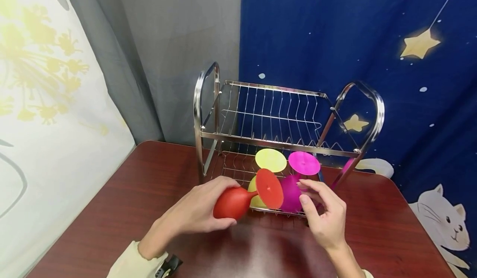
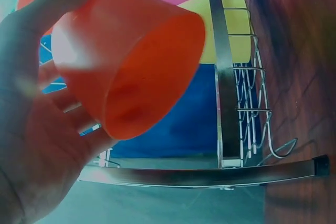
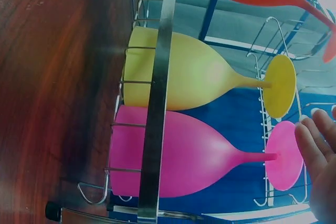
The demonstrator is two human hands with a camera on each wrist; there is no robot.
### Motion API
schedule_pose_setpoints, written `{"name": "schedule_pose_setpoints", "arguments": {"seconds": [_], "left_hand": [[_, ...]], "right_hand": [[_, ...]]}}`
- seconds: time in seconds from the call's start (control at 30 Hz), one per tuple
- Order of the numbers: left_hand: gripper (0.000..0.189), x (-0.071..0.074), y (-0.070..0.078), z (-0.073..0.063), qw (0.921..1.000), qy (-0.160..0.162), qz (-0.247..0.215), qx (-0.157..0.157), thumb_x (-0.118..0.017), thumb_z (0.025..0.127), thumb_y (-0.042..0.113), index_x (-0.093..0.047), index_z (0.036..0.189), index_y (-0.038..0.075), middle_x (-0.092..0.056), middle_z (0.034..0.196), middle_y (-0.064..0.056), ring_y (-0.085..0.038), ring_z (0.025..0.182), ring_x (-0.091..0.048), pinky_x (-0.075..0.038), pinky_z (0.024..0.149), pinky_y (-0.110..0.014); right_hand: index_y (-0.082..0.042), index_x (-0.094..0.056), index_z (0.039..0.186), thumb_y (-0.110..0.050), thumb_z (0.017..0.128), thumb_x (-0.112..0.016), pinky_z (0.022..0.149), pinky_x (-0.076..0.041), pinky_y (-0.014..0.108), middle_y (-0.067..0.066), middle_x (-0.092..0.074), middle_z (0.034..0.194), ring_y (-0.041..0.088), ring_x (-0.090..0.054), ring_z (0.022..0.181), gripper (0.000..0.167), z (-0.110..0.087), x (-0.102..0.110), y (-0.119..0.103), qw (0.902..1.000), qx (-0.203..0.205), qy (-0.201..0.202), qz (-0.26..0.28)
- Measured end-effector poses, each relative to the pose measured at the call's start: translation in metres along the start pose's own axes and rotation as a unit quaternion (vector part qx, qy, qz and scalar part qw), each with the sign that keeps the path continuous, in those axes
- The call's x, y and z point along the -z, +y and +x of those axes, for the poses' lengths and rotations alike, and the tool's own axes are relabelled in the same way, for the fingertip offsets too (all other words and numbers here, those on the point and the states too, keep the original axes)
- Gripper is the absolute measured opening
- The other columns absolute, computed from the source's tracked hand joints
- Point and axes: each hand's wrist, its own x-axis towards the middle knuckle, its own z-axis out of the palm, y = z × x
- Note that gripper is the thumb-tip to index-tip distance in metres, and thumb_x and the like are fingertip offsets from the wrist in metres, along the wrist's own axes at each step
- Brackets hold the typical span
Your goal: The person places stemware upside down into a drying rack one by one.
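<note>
My left hand (image 1: pixel 197 205) grips a red plastic wine goblet (image 1: pixel 232 202) round its bowl, the goblet tilted with its round foot toward the right. In the left wrist view the goblet's open mouth (image 2: pixel 157 77) faces the camera. A yellow goblet (image 3: pixel 194 72) and a pink goblet (image 3: pixel 194 153) stand upside down side by side on the lower tier of a metal dish rack (image 1: pixel 275 142). Close by the pink goblet, my right hand (image 1: pixel 328 213) has loosely bent fingers and holds nothing. Its fingertips (image 3: pixel 307 135) appear beside the pink foot in the right wrist view; contact is unclear.
The two-tier chrome rack stands on a reddish-brown wooden table (image 1: pixel 112 211). Its upper wire tier (image 1: pixel 272 112) overhangs the goblets, with curved side frames (image 1: pixel 377 112) at both ends. A grey and dark blue curtain (image 1: pixel 316 33) hangs right behind.
</note>
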Motion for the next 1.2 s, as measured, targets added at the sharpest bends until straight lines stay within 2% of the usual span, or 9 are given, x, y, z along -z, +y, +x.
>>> {"name": "schedule_pose_setpoints", "arguments": {"seconds": [0.23,0.5,0.73,0.97,1.07,1.2], "left_hand": [[0.071,-0.004,-0.006,0.001,0.997,0.073,-0.014,-0.022,-0.082,0.073,0.035,-0.051,0.135,0.021,-0.053,0.128,0.007,-0.009,0.107,-0.056,-0.057,0.075,-0.027],[0.073,-0.006,-0.013,0.001,0.9913,0.127,-0.014,-0.031,-0.082,0.072,0.036,-0.049,0.135,0.018,-0.054,0.128,0.002,-0.013,0.111,-0.056,-0.057,0.081,-0.034],[0.075,-0.008,-0.014,0.001,0.9899,0.139,-0.02,-0.021,-0.081,0.072,0.038,-0.047,0.136,0.018,-0.054,0.129,0.003,-0.012,0.11,-0.055,-0.057,0.08,-0.034],[0.08,-0.01,-0.013,0.002,0.9887,0.142,-0.048,-0.002,-0.085,0.07,0.033,-0.044,0.136,0.016,-0.053,0.127,0.003,-0.011,0.111,-0.053,-0.056,0.083,-0.034],[0.086,-0.011,-0.011,0.002,0.9874,0.139,-0.077,0.007,-0.087,0.069,0.032,-0.041,0.139,0.017,-0.052,0.129,0.003,-0.011,0.113,-0.053,-0.056,0.086,-0.035],[0.091,-0.011,-0.01,0.005,0.9819,0.135,-0.132,0.012,-0.088,0.07,0.031,-0.034,0.144,0.021,-0.051,0.133,0.003,-0.013,0.119,-0.053,-0.054,0.092,-0.036]], "right_hand": [[0.017,-0.066,0.094,0.017,0.078,-0.062,0.074,-0.053,0.013,0.02,-0.07,0.085,0.005,-0.069,0.081,0.016,0.004,0.004,0.0,0.9968,0.001,0.079,-0.011],[0.02,-0.065,0.088,0.021,0.079,-0.06,0.069,-0.053,0.012,0.013,-0.072,0.081,0.005,-0.07,0.074,0.01,0.006,0.011,0.002,0.9896,-0.027,0.141,-0.009],[0.025,-0.062,0.085,0.021,0.081,-0.059,0.065,-0.054,0.014,0.006,-0.072,0.078,0.006,-0.069,0.066,0.006,0.005,0.016,0.006,0.9794,-0.045,0.197,0.008],[0.027,-0.059,0.084,0.019,0.082,-0.059,0.065,-0.055,0.015,0.005,-0.071,0.077,0.006,-0.068,0.065,0.009,0.005,0.02,0.01,0.9687,-0.054,0.242,0.007],[0.028,-0.058,0.085,0.017,0.083,-0.06,0.065,-0.054,0.014,0.004,-0.071,0.077,0.006,-0.068,0.064,0.011,0.005,0.021,0.011,0.9633,-0.062,0.261,0.005],[0.026,-0.06,0.086,0.011,0.084,-0.064,0.064,-0.053,0.013,0.004,-0.071,0.076,0.004,-0.066,0.063,0.016,0.007,0.023,0.012,0.9551,-0.077,0.286,-0.013]]}}
